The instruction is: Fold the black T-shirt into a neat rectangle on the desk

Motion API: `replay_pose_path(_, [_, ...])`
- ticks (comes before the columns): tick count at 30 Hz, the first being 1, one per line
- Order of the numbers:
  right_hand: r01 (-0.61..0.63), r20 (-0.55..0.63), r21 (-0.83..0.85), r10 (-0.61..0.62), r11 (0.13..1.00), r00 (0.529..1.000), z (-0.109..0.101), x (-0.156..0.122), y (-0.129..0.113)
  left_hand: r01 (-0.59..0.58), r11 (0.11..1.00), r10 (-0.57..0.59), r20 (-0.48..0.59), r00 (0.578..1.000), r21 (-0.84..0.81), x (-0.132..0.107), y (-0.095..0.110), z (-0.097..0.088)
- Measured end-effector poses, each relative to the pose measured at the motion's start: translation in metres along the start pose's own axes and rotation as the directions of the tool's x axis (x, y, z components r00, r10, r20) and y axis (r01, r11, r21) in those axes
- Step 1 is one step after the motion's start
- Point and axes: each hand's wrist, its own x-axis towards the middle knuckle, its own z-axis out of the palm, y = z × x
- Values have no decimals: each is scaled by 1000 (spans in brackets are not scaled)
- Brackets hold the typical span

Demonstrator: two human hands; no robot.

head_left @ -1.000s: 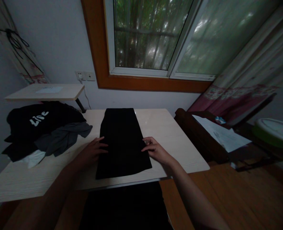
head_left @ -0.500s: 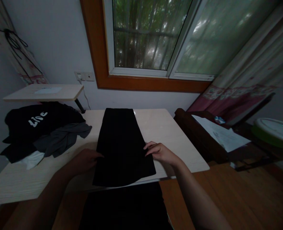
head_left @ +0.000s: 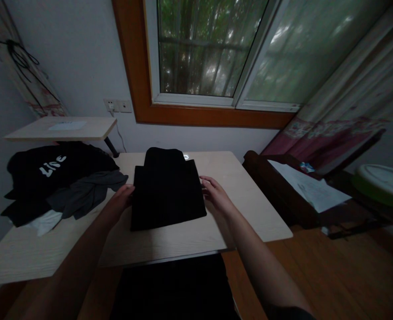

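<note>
A black garment (head_left: 167,192) lies folded on the light wooden table (head_left: 196,235), its near half doubled over the far half. My left hand (head_left: 120,198) rests at its left edge, fingers closed on the cloth's corner. Against the garment's right edge lies my right hand (head_left: 213,192), fingers curled at the fold. The room is dim, so the fingertips are hard to make out.
A heap of dark clothes (head_left: 56,178), one with white lettering, sits on the table's left. A small shelf (head_left: 61,128) stands behind it. To the right is a dark wooden desk with papers (head_left: 309,186) and a green-rimmed dish (head_left: 381,180). A window is ahead.
Both hands took the near end of the long black garment and carried it away from me, folding it over the far half. The garment is now about half as long.
</note>
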Motion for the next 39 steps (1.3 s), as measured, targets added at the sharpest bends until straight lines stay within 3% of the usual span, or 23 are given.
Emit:
replay_pose_path(3, [-74, 41, -38, 76, 997, 996, -2, 4, 21, 54, 999, -54, 39, 998, 1, 8, -14, -3])
replay_pose_path(6, [-55, 150, -176, 82, 983, 985, -13, 2, 33, 42, 993, -52, 85, 995, 111, 8, -21, -12])
replay_pose_path(9, [8, 295, -397, 120, 918, 948, -25, -1, 29, 7, 982, -54, 249, 967, 189, 6, -20, -18])
replay_pose_path(11, [61, 402, -509, 175, 859, 899, -30, -2, 22, -35, 973, -45, 337, 940, 228, 6, -19, -20])
replay_pose_path(13, [75, 493, -555, 254, 828, 832, -31, -5, 14, -73, 956, -43, 381, 924, 284, 5, -19, -22])
replay_pose_path(16, [-7, 564, -582, 410, 813, 717, -32, -11, 4, -129, 933, -43, 460, 887, 337, -5, -17, -26])
replay_pose_path(20, [-152, 664, -614, 611, 774, 432, -36, -24, 0, -235, 900, -49, 622, 781, 367, -33, -3, -33])
replay_pose_path(22, [-192, 698, -602, 628, 775, 345, -41, -29, 0, -178, 902, -153, 676, 721, 394, -45, 4, -37])
replay_pose_path(23, [-212, 701, -589, 624, 780, 345, -44, -31, 0, -125, 907, -210, 687, 696, 403, -49, 6, -38])
replay_pose_path(25, [-244, 679, -551, 599, 798, 424, -50, -33, -1, -23, 917, -274, 669, 690, 399, -50, 7, -39])
replay_pose_path(28, [-272, 573, -488, 539, 830, 617, -58, -31, -1, 39, 938, -234, 545, 805, 346, -38, 1, -37])
replay_pose_path(30, [-280, 509, -452, 502, 847, 699, -59, -28, -1, 25, 948, -173, 448, 877, 317, -27, -4, -32])
replay_pose_path(35, [-175, 426, -361, 328, 916, 843, -52, -19, 6, -42, 958, -47, 300, 953, 284, 0, -11, -11])
replay_pose_path(39, [-79, 354, -363, 217, 928, 910, -44, -13, 8, -158, 931, 76, 248, 966, 329, 19, -18, 0])
